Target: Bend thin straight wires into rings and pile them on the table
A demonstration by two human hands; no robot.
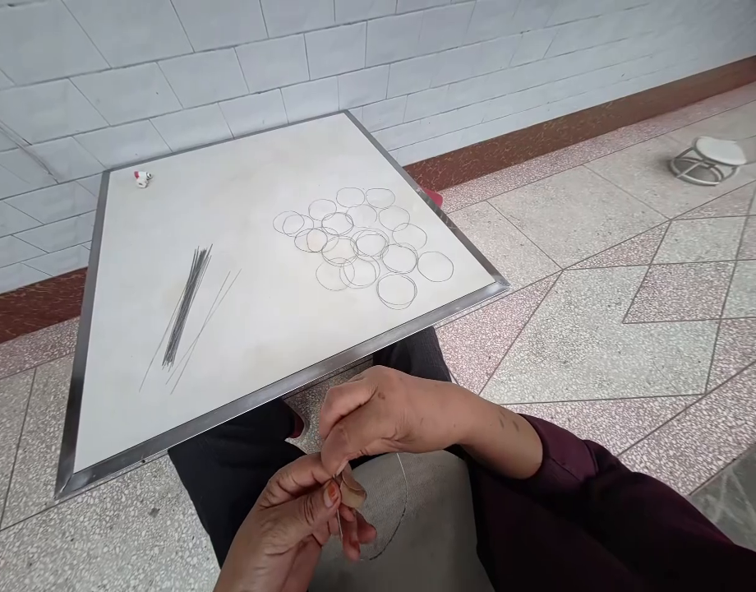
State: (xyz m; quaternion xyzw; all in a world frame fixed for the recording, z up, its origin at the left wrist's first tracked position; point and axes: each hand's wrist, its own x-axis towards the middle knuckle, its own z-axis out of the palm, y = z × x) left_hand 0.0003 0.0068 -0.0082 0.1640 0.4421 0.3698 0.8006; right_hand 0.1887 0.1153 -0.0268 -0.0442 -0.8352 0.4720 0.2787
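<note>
A thin wire (405,493) curves in a loop below my hands, over the grey cloth on my lap. My left hand (304,506) pinches its ends between thumb and fingers, and a small brown piece (352,488) lies against those fingers. Just above, my right hand (371,415) is closed with its fingertips at the same wire end, touching my left fingertips. Several thin wire rings (397,291) lie overlapping on the right part of the white table (260,181). A bundle of straight wires (186,308) rests on the left part, with a few loose ones beside it.
A small white and red object (142,179) sits near the table's far left corner. The table has a metal edge (279,393) close in front of my hands. A tiled wall (260,74) stands behind it, and a low white stool (711,159) is far right.
</note>
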